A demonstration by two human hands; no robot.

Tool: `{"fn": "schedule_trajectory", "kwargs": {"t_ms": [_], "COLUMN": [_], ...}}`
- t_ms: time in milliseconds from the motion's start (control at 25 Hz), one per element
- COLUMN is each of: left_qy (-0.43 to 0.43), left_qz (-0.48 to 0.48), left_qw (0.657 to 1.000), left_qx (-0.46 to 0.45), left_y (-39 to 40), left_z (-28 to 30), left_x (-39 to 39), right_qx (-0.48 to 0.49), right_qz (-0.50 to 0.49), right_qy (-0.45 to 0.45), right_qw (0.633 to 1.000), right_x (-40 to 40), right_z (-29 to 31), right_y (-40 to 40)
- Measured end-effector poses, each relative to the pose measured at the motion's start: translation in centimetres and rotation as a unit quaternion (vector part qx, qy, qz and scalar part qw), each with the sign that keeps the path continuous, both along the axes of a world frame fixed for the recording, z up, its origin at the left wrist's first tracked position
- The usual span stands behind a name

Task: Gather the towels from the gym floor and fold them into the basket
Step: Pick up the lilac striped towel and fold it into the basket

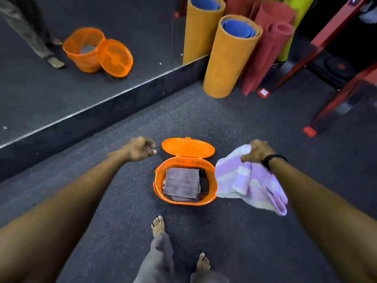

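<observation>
A: Where's the towel rel. to the hands?

B: Right hand (257, 150) grips the striped lilac-and-cream towel (247, 181) by a bunched top edge; rest hangs below the fist, off the floor, just right of the orange basket (212, 180), its left edge overlapping the rim in view. Left hand (140, 149) is out to the basket's left, fingers loosely curled, holding nothing, apart from towel and basket.

A: Basket?

B: On the dark speckled floor (122, 201) ahead of two bare feet, lid (188, 148) hinged open at the far side. Inside: one folded grey-mauve towel (182, 183), something dark (204, 181) beside it, can't tell what.

A: Counts?

B: 1 basket, 1 lid, 2 clear towels (1 held, 1 inside). Mirror (81, 68) at left shows the basket's reflection. Rolled mats (230, 64) stand by the mirror's end: 2 orange w/ blue inside, some red, one lime; exact no. unclear. Black band (271, 160) on right wrist.
</observation>
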State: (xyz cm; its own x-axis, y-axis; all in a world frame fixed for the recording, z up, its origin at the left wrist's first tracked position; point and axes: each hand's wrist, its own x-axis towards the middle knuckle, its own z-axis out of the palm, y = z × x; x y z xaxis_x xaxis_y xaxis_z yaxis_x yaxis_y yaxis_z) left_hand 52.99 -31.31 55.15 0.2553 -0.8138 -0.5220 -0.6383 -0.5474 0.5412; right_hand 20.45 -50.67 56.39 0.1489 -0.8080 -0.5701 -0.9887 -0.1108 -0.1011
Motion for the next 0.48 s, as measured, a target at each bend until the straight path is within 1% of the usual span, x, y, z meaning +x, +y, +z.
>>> {"fn": "schedule_trajectory", "kwargs": {"t_ms": [120,200,320,400,480], "left_qy": [0.011,0.029,0.041,0.024,0.004], "left_qz": [-0.002,-0.021,-0.055,-0.084,-0.118], "left_qw": [0.999,0.997,0.993,0.991,0.988], "left_qx": [0.044,0.070,0.098,0.106,0.103], "left_y": [-1.2,-1.4,-2.6,-3.9,-5.5], "left_z": [-7.5,-11.4,-19.3,-25.3,-31.6], "left_x": [2.9,3.9,5.1,5.0,4.0], "right_qx": [0.038,0.097,0.165,0.174,0.155], "right_qz": [0.028,0.043,0.072,0.116,0.198], "right_qy": [-0.019,-0.060,-0.082,-0.050,-0.006], "right_qw": [0.999,0.993,0.980,0.977,0.968], "right_x": [3.8,5.2,6.7,7.8,9.0], "right_z": [-8.8,-13.2,-21.3,-28.4,-36.2], "right_y": [0.6,0.3,-2.8,-5.1,-6.4]}}
